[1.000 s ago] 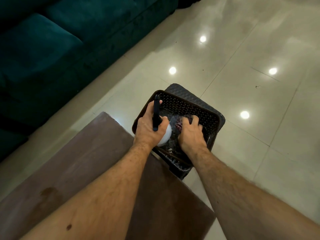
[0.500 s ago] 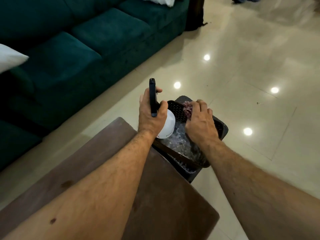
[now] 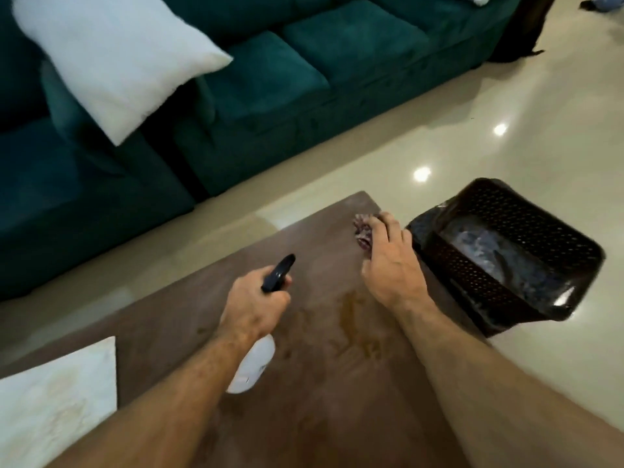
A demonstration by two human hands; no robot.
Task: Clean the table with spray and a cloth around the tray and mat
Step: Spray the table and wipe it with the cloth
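Left hand grips spray bottle, no legible label; right hand clutches cloth.

No readable text, label, brand, number or sign found from my station. White spray bottle body: faint dark marks, too blurred for me to read. Black trigger head, brown table, black basket, white mat: I make out no print.
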